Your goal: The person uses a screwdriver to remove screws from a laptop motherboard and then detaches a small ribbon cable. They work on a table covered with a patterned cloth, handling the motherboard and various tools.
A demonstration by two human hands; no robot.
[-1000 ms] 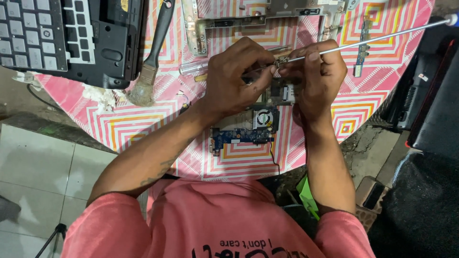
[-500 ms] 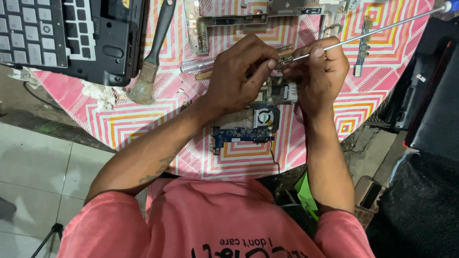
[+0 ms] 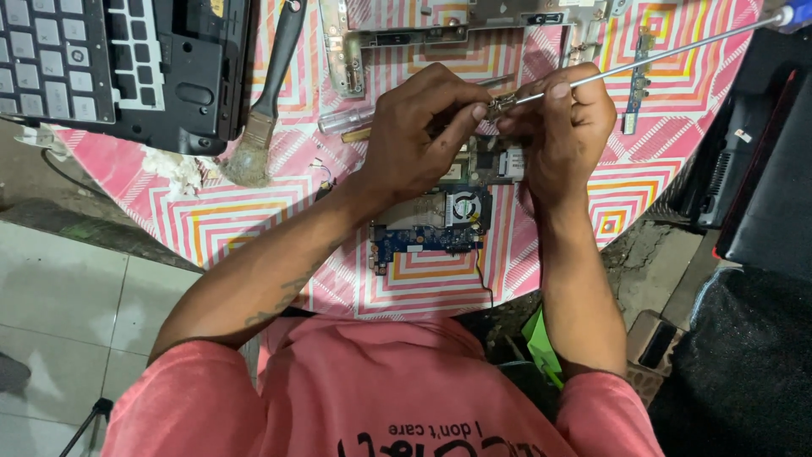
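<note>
My left hand point(image 3: 419, 135) pinches a small metal part at the tip of a long screwdriver point(image 3: 660, 55), just above a blue laptop circuit board point(image 3: 427, 228) with a small fan. My right hand point(image 3: 558, 127) grips the screwdriver's thin metal shaft near its tip; the shaft runs up to the right, ending in a blue handle at the frame's corner. Both hands meet over the board's upper part and hide it.
The round table point(image 3: 254, 220) has a pink and orange patterned cover. A laptop keyboard base point(image 3: 110, 68) lies at the far left, a paintbrush point(image 3: 266, 93) beside it, a metal laptop frame point(image 3: 457, 25) at the back, a narrow green board strip point(image 3: 636, 80) right.
Both hands and the screwdriver stay in nearly the same place; the view has shifted slightly and the fingers have adjusted a little at the tip.
</note>
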